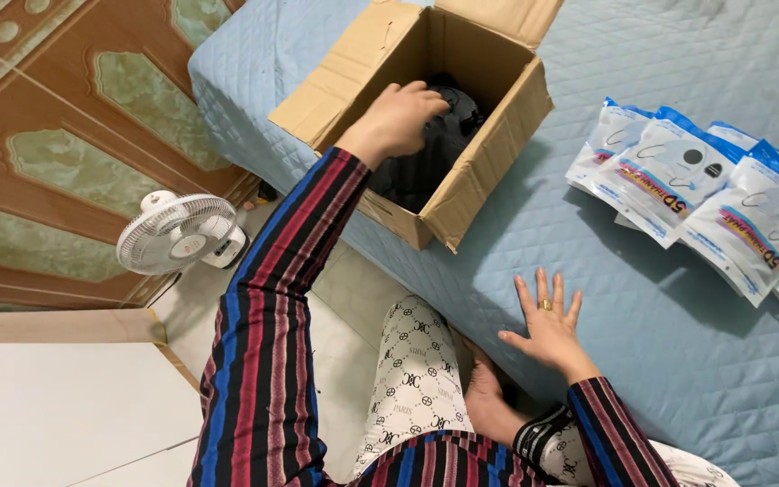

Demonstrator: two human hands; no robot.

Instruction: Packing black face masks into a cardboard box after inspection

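At far left, against the brown wooden door with its green panels, a small white fan stands on the pale floor. Just right of it, the left hand stretches out on a striped sleeve into an open cardboard box, which sits on the near corner of a bed covered in a light blue quilt. Its fingers are curled together over the dark fabric items that fill the box, touching the top of the pile; whether they actually pinch anything cannot be told, since the fingertips are hidden against the black cloth. The box flaps stand open, one folded toward the floor side.

Further right and nearer the body, the right hand lies flat on the quilt, palm down, fingers spread apart and holding nothing, with a ring on one finger. It is well apart from the box.

At the right edge of the bed, a fanned row of white and blue sealed packets lies overlapping on the quilt, apart from both hands.
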